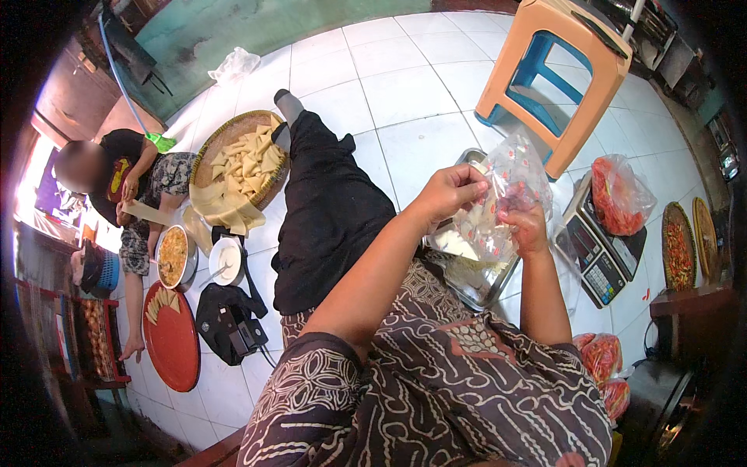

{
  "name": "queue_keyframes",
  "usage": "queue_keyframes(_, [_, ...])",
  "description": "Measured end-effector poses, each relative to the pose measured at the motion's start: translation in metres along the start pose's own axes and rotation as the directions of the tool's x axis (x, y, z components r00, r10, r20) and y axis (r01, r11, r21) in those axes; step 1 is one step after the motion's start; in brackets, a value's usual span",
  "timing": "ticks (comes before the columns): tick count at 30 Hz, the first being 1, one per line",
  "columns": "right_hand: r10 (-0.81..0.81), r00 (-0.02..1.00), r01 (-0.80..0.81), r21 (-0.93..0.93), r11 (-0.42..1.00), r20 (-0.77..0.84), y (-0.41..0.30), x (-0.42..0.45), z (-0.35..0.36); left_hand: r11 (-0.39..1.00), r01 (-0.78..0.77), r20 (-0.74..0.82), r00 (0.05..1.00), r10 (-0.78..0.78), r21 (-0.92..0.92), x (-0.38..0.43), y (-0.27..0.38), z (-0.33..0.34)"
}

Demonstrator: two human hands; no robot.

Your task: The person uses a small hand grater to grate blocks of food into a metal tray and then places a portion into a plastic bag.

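Both my hands grip a clear plastic bag with small red printed marks, held up before me. My left hand pinches its left edge between thumb and fingers. On the other side my right hand grasps the film, seen partly through it. Beneath the bag lies a metal tray with pale pieces in it; the bag hides much of the tray, so what the pieces are is unclear. To the right stands a digital scale, bearing a plastic bag of red chillies.
An orange-and-blue plastic stool stands ahead. At left are a woven tray of folded pastry triangles, a bowl of filling, a white bowl, a red tray and a black bag. Another person sits there, holding a wrapper strip.
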State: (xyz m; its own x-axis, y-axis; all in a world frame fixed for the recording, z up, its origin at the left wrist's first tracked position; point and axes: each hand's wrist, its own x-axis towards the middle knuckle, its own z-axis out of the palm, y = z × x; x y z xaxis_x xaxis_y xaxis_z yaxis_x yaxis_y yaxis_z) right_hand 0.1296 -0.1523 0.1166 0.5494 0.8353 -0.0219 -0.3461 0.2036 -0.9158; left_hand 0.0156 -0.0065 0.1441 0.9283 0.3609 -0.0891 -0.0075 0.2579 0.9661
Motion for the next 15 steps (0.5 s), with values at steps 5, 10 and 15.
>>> queue_keyframes(5, [0.091, 0.990, -0.075, -0.142, 0.987, 0.110, -0.003, 0.000, 0.007, 0.989, -0.139, -0.218, 0.968, 0.123, -0.059, 0.009, -0.012, 0.009])
queue_keyframes(10, [0.203, 0.972, -0.173, -0.218, 0.961, 0.122, -0.005, -0.005, 0.006, 0.993, -0.114, -0.244, 0.962, 0.119, 0.033, 0.011, -0.005, 0.018])
queue_keyframes(15, [0.220, 0.960, -0.163, -0.297, 0.941, 0.171, -0.004, -0.007, 0.010, 0.992, -0.129, -0.223, 0.967, 0.126, 0.003, 0.010, -0.001, 0.022])
